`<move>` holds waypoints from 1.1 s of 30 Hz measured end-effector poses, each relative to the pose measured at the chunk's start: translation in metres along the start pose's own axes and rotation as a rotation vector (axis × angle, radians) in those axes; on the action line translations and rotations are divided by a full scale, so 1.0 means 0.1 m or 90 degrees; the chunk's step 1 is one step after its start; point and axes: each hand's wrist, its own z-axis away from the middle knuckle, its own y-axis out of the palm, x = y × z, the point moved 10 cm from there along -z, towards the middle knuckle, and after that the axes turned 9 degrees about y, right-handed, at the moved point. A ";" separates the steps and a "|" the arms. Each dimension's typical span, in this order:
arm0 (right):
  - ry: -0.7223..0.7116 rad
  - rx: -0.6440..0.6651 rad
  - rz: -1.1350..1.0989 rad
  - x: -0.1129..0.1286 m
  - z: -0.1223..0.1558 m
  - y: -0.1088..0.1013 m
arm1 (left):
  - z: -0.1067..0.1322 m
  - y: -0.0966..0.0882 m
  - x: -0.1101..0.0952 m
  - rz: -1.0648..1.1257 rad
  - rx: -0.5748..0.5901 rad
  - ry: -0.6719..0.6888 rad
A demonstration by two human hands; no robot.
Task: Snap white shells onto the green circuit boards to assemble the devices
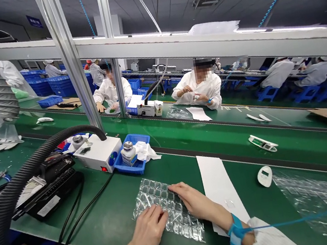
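A clear plastic sheet with rows of square pockets [176,210] lies tilted across the green bench below me. My left hand [149,228] is at its near left side, fingers curled and closed on the sheet, their tips partly hidden. Reaching over from the right, my right hand [192,199] has its fingers pressed together at the far right edge of the sheet, the thumb out of sight. A blue wrist strap [236,232] with a cord circles my right wrist. Beside that hand is a long white paper sheet [217,180] with a small clear piece on it.
Left of the sheet, a blue tray [135,169] holds a bottle [129,153] and white tissue. A white box with a black hose [97,152] stands beside it. To the right are a white oval housing [265,176] and clear plastic [317,198]. Co-workers sit across the green belt.
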 end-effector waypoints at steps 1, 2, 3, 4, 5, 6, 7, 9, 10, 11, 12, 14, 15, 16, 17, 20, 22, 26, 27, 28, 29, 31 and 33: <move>0.003 0.000 -0.014 -0.01 0.00 -0.04 | 0.01 0.00 -0.01 -0.003 -0.005 -0.013; 0.009 -0.005 -0.030 -0.05 -0.01 -0.10 | 0.02 0.00 -0.02 -0.007 -0.011 -0.024; 0.021 -0.015 -0.046 -0.10 0.00 -0.18 | 0.02 -0.01 -0.03 -0.012 -0.016 -0.033; 0.036 -0.034 -0.060 -0.17 0.02 -0.28 | 0.02 -0.01 -0.03 -0.016 -0.021 -0.040; 0.051 -0.058 -0.070 -0.26 0.05 -0.38 | 0.02 0.00 -0.03 -0.018 -0.023 -0.047; 0.064 -0.083 -0.077 -0.34 0.09 -0.49 | 0.01 0.01 -0.03 -0.015 -0.022 -0.051; 0.074 -0.104 -0.079 -0.41 0.15 -0.59 | -0.01 0.02 -0.04 -0.008 -0.020 -0.054; 0.084 -0.109 -0.066 -0.52 0.30 -0.67 | -0.07 0.05 -0.05 0.012 -0.017 -0.057; 0.088 -0.098 -0.053 -0.54 0.37 -0.67 | -0.11 0.06 -0.06 0.024 -0.017 -0.058; 0.091 -0.085 -0.036 -0.55 0.43 -0.65 | -0.16 0.08 -0.07 0.037 -0.017 -0.058; 0.095 -0.071 -0.017 -0.55 0.49 -0.62 | -0.21 0.10 -0.07 0.049 -0.017 -0.061; 0.096 -0.053 0.017 -0.51 0.58 -0.55 | -0.30 0.13 -0.07 0.069 -0.011 -0.074; 0.093 -0.047 0.034 -0.47 0.60 -0.52 | -0.35 0.14 -0.07 0.074 -0.008 -0.080; 0.087 -0.042 0.051 -0.43 0.62 -0.49 | -0.38 0.15 -0.07 0.077 -0.006 -0.086; 0.079 -0.038 0.070 -0.39 0.62 -0.47 | -0.41 0.16 -0.07 0.082 -0.004 -0.088; 0.051 -0.044 0.130 -0.31 0.61 -0.46 | -0.46 0.17 -0.11 0.096 -0.003 -0.072; 0.042 -0.061 0.156 -0.31 0.59 -0.48 | -0.47 0.16 -0.14 0.099 -0.008 -0.060; 0.038 -0.084 0.170 -0.38 0.54 -0.51 | -0.53 0.15 -0.17 0.121 -0.032 -0.069; 0.036 -0.086 0.175 -0.40 0.53 -0.51 | -0.55 0.16 -0.17 0.131 -0.035 -0.070; 0.032 -0.087 0.183 -0.41 0.52 -0.50 | -0.56 0.19 -0.18 0.141 -0.035 -0.070; 0.027 -0.087 0.192 -0.42 0.51 -0.49 | -0.58 0.22 -0.19 0.151 -0.034 -0.071; 0.015 -0.086 0.213 -0.42 0.48 -0.47 | -0.60 0.26 -0.17 0.167 -0.036 -0.090; 0.002 -0.083 0.229 -0.41 0.46 -0.46 | -0.61 0.30 -0.12 0.185 -0.035 -0.121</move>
